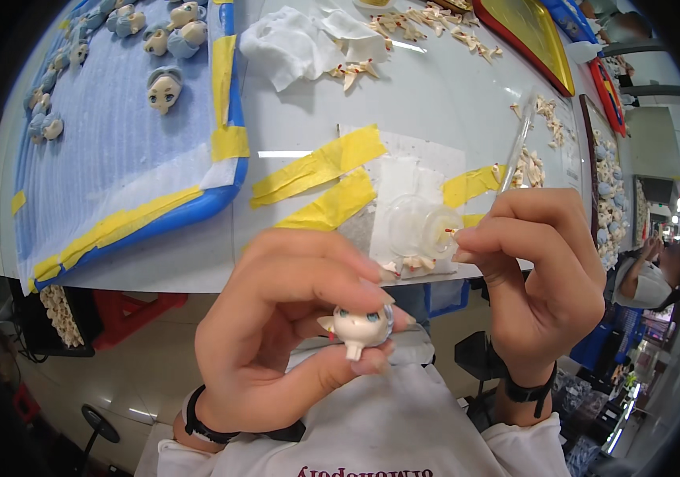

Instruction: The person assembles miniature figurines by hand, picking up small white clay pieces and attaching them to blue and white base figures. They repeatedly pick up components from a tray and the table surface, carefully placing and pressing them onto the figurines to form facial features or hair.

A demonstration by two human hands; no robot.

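A small figurine head (358, 327) with painted blue eyes and grey-blue hair is pinched between the thumb and fingers of my left hand (256, 326). On its left side is a pointed cream ear with a red mark below it. My right hand (547, 266) has thumb and forefinger closed on a tiny cream piece with a red tip (450, 231). That piece is over or at the rim of a clear plastic cup (410, 221), and I cannot tell whether it touches. Several similar cream pieces (418, 262) lie at the table edge below the cup.
Yellow tape (320, 167) holds paper on the white table. At left, a blue tray (225, 187) carries several figurine heads (165, 90). A white cloth (288, 48), scattered cream pieces (467, 40), a clear tube (520, 139) and a gold tray (527, 36) lie farther back. Another person (650, 274) sits at right.
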